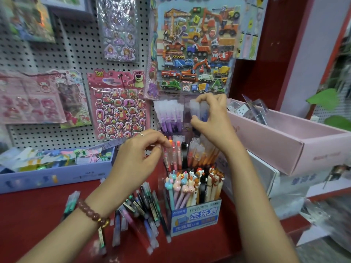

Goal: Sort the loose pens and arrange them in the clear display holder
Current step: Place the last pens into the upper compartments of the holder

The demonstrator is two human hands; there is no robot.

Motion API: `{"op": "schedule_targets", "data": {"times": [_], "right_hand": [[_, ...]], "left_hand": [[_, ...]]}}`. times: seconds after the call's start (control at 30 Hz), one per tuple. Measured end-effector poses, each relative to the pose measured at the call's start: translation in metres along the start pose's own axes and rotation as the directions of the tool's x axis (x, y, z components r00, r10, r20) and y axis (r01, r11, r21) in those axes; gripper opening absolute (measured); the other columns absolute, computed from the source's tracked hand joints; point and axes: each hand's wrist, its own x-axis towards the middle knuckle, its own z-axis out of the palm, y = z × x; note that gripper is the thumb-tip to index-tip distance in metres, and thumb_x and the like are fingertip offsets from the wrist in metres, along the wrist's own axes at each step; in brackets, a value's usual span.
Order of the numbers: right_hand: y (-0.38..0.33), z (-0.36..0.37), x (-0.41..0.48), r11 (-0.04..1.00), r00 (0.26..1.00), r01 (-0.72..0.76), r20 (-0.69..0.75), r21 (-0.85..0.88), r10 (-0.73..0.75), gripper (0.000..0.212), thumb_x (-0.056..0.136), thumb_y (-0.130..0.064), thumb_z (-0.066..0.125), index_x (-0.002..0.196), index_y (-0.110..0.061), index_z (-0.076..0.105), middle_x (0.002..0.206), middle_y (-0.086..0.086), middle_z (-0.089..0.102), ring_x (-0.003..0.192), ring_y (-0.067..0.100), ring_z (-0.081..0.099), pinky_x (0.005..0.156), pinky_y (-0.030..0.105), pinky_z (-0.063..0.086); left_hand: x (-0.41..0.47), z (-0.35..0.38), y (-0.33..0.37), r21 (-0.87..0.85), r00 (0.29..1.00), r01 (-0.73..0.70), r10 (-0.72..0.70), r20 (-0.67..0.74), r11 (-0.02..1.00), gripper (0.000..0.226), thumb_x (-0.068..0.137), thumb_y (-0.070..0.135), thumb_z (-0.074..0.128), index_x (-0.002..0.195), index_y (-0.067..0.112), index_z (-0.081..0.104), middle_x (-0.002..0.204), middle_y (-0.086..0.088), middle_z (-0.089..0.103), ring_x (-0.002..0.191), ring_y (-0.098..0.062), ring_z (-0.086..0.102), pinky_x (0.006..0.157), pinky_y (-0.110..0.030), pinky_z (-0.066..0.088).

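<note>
Clear display holder (201, 166): tiers part-filled. Right hand (210, 116) pinches clear-capped pens (197, 108) at its rear tier; left hand (140, 156) pinches pink pen (173, 155), middle tier. Loose pens (136, 211) heaped front-left of holder: seemingly many unsorted.

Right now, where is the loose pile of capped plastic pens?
The pile of pens lies low centre-left in the head view on the red counter, just left of the blue-labelled box of animal-topped pens.

The pink bear sticker pack (117, 103) reads "TOY"; the blue pen box (196, 217) reads "走珠君".
</note>
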Motion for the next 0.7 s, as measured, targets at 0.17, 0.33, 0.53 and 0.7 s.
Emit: {"op": "schedule_targets", "data": {"times": [0.17, 0.33, 0.53, 0.7], "right_hand": [[0.007, -0.008, -0.001, 0.997, 1.0, -0.018, -0.023, -0.072, 0.016, 0.043, 0.089, -0.01, 0.056, 0.123, -0.032, 0.043, 0.114, 0.0, 0.032, 0.059, 0.008, 0.043, 0.072, 0.033, 0.051], [0.011, -0.01, 0.0, 0.985, 0.994, -0.066, -0.102, -0.159, 0.05, 0.034, 0.087, -0.017, 0.059, 0.115, -0.032, 0.047, 0.111, -0.002, 0.035, 0.063, 0.014, 0.05, 0.07, 0.042, 0.054], [0.011, -0.008, -0.002, 0.992, 0.998, -0.038, -0.047, -0.124, 0.032, 0.04, 0.084, -0.026, 0.069, 0.116, -0.026, 0.047, 0.122, -0.002, 0.039, 0.092, 0.019, 0.054, 0.079, 0.036, 0.049], [0.013, -0.01, 0.0, 0.998, 0.997, -0.009, -0.075, -0.057, 0.005, 0.06, 0.077, -0.025, 0.076, 0.123, -0.017, 0.038, 0.124, -0.002, 0.036, 0.087, -0.007, 0.038, 0.081, 0.019, 0.037]], "left_hand": [[0.0, 0.0, 0.0, 0.007, 1.0, 0.008, -0.008, 0.0, 1.0, 0.032, 0.087, -0.003, 0.054, 0.082, 0.025, 0.068, 0.088, 0.018, 0.065, 0.089, -0.005, 0.062, 0.076, -0.013, 0.045], [0.0, 0.0, 0.0, 0.024, 1.0, -0.005, 0.005, -0.001, 1.0, 0.031, 0.087, -0.002, 0.054, 0.083, 0.026, 0.068, 0.088, 0.019, 0.065, 0.088, -0.003, 0.062, 0.077, -0.012, 0.045], [0.001, -0.001, -0.001, 0.038, 1.0, -0.021, 0.021, 0.005, 0.999, 0.03, 0.087, 0.002, 0.053, 0.083, 0.028, 0.068, 0.089, 0.022, 0.064, 0.089, -0.001, 0.061, 0.078, -0.017, 0.047], [0.001, -0.001, -0.003, 0.05, 1.0, -0.027, 0.027, -0.001, 0.998, 0.031, 0.087, 0.0, 0.054, 0.083, 0.027, 0.068, 0.088, 0.022, 0.064, 0.088, -0.001, 0.062, 0.078, -0.022, 0.049]]}}
